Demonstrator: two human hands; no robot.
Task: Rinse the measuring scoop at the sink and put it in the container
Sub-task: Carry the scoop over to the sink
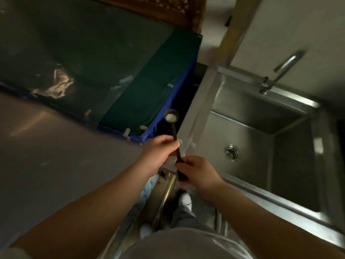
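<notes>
A black long-handled measuring scoop (171, 115) points away from me, its small round bowl holding white residue. My left hand (160, 147) pinches the middle of the handle. My right hand (196, 172) grips the handle's near end. Both hands hover over the gap between the counter and the steel sink (242, 135), just left of the sink's left rim. The sink basin is deep, with a round drain (232, 151) in its floor and a curved faucet (280, 71) at the back. No water is seen running. I cannot make out the container.
A grey steel counter (56, 156) lies to the left. Behind it stands a blue bin (149, 86) lined with dark green cloth and clear plastic. Below my hands are a brass-coloured bar (164, 199), the floor and my white shoes (185, 200).
</notes>
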